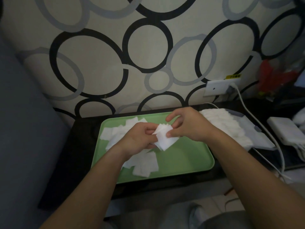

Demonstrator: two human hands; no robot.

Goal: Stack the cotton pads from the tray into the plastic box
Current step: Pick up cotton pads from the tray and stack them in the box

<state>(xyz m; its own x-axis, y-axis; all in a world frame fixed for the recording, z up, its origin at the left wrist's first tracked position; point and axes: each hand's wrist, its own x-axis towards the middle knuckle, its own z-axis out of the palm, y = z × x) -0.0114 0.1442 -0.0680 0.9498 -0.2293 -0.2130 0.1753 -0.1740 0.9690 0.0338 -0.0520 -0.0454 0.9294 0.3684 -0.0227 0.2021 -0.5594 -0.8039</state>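
Seems partway through: pinching a bundle of cotton pads point(165, 138) at frame centre between left hand point(140, 136) and right hand point(186, 124) above the green tray point(181, 156), loose pads point(143, 164) left on its left half, plastic box point(254, 129) at right already holding many.

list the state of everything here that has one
green tray, level, right half bare
loose cotton pads, scattered in the tray
cotton pad stack, held above the tray
left hand, gripping the stack
right hand, pinching the stack
plastic box, holding a row of pads
wall socket, white plug inserted
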